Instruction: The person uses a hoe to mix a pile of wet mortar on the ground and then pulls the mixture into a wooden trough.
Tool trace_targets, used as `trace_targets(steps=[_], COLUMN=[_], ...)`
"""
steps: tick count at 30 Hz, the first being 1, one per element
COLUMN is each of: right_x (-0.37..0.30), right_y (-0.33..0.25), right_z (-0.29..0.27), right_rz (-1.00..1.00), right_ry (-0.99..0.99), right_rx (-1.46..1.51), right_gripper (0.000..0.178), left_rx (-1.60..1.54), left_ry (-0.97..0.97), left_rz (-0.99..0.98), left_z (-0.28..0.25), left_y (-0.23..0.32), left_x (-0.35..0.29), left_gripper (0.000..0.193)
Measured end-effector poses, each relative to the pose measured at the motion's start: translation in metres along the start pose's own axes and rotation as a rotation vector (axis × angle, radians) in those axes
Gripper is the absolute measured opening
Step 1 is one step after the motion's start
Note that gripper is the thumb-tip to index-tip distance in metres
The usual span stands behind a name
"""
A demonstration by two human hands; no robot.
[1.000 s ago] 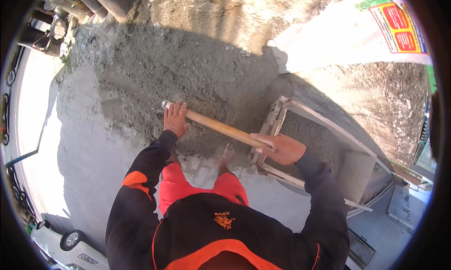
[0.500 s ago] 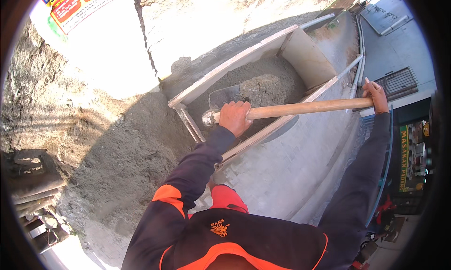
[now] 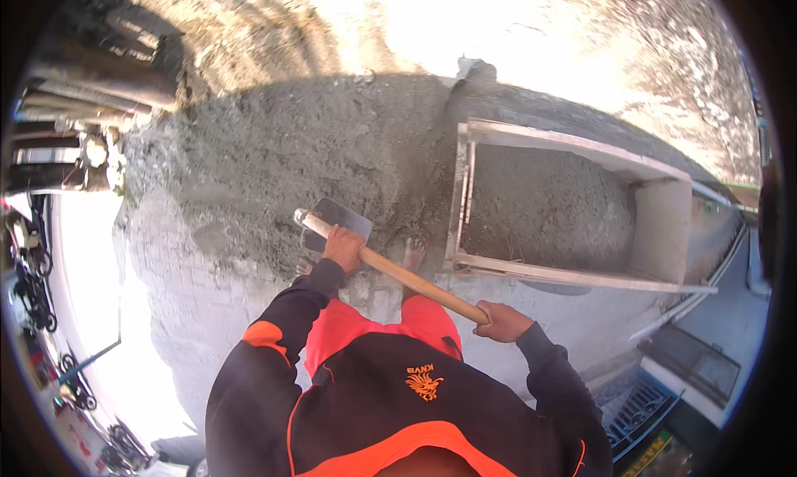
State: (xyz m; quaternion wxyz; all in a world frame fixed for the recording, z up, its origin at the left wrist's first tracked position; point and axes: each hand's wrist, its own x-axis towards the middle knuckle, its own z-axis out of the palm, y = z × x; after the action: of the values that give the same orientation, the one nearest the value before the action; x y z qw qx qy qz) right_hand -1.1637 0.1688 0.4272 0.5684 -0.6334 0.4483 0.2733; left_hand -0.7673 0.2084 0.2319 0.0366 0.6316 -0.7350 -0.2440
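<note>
Hoe: central, blade toward 10 o'clock | person's left hand clasped near blade, right hand clasped round 4 o'clock handle end | likely stiff, head-heavy; grip wood, hands spread

One left hand is showing at eight o'clock, one right hand at four, two bare feet centrally. One hoe is slanting toward four, one box is sitting at three, several motorcycles around eight.

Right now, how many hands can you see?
2: the left hand grips the hoe near its blade, and the right hand holds its wooden handle's other end.
</note>
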Motion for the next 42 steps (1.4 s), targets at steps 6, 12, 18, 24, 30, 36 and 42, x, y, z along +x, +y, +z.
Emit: trace_targets(steps=[6,12,18,24,30,36,42], right_x=[0.154,0.325,0.515,0.622,0.581,0.494,0.441], right_y=[-0.223,-0.351,-0.466,-0.492,-0.416,-0.275,-0.193], right_z=[0.097,0.232,0.368,0.422,0.37,0.266,0.211], right_rz=[0.026,-0.307,-0.335,-0.422,-0.386,-0.132,-0.252], right_ry=[-0.257,-0.196,-0.232,-0.143,-0.048,-0.023,0.176], right_rx=[0.155,-0.276,-0.32,-0.183,-0.456,-0.468,-0.545], right_gripper=[0.051,0.064,0.063,0.057,0.061,0.06,0.055], left_rx=[-0.087,-0.066,-1.045,-1.215,-1.42,-1.403,-1.461], left_ry=[0.186,0.529,1.043,0.689,0.356,0.254,-0.049], left_rz=[-0.441,-1.007,-1.524,-1.679,-1.6,-1.537,-1.194], left_z=[0.051,0.068,0.079,0.128,0.148,0.16,0.2], left_y=[-0.13,-0.284,-0.436,-0.512,-0.44,-0.27,-0.188], left_x=[-0.136,-0.275,-0.332,-0.295,-0.248,-0.14,-0.076], left_gripper=[0.029,0.025,0.046,0.057,0.066,0.072,0.051])
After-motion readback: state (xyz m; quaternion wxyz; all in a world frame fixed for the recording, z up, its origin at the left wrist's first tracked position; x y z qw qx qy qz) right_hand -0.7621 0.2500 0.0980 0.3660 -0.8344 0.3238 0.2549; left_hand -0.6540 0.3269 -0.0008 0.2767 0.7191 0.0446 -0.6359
